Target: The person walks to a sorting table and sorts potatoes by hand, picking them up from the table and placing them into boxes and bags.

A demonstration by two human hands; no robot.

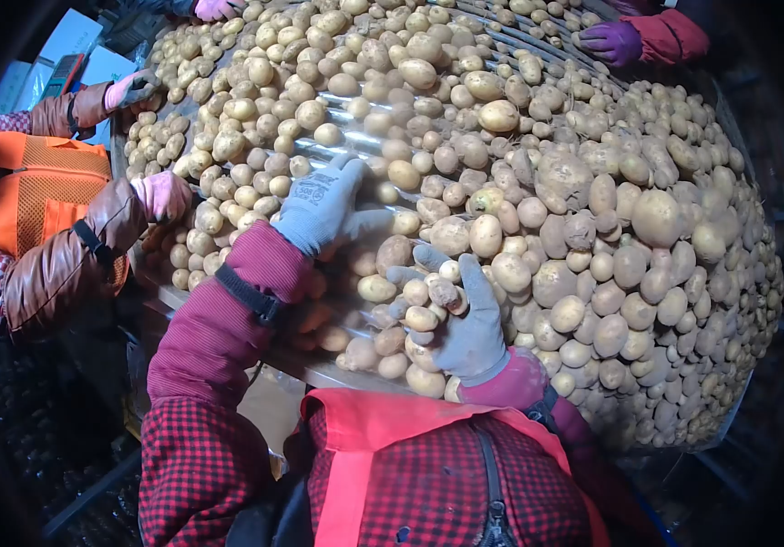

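A broad layer of potatoes point(610, 334) of many sizes covers the sorting surface, with shiny metal rollers point(355, 139) showing through a gap near the middle. Over that gap reaches my left hand point(323, 205) in a grey glove, palm down, fingers stretched out and holding nothing that I can see. Potatoes lie all round its fingertips. My right hand point(472, 339), in a grey glove too, is turned palm up close to the front edge. Its fingers curl around several small potatoes point(422, 317) resting in the palm.
At the left, a person in an orange vest point(46, 182) has a gloved hand point(164, 196) on the potatoes. Other people's gloved hands point(132, 88) touch the heap at the far left and top, and a purple glove point(612, 43) at upper right. White boxes point(73, 36) stand upper left.
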